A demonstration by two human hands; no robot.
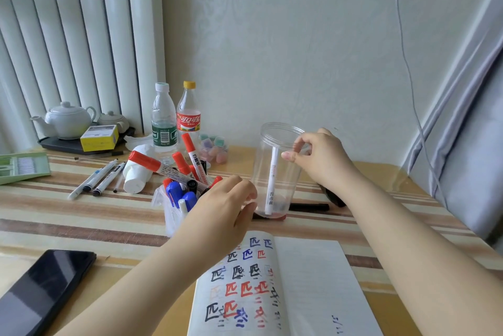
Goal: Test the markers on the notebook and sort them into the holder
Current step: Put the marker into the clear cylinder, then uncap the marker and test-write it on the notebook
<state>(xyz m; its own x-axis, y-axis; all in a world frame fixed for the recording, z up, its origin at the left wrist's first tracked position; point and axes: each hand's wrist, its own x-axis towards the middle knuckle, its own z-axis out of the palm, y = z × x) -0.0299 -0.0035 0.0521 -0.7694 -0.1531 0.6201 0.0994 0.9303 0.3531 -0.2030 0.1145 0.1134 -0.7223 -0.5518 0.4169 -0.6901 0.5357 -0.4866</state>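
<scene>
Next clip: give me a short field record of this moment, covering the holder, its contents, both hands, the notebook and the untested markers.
holder: clear plastic jar, upright on the striped table
contents: one white pen, leaning inside the jar
right hand: at the jar's rim, fingers loosely curled, holding nothing
left hand: open, touching the jar's lower side
notebook: open, left page filled with black, red and blue test marks
markers: red and blue capped, piled left of the jar

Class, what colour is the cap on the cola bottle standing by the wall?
Yellow. The cola bottle with the red label shows it clearly in the head view.
</scene>
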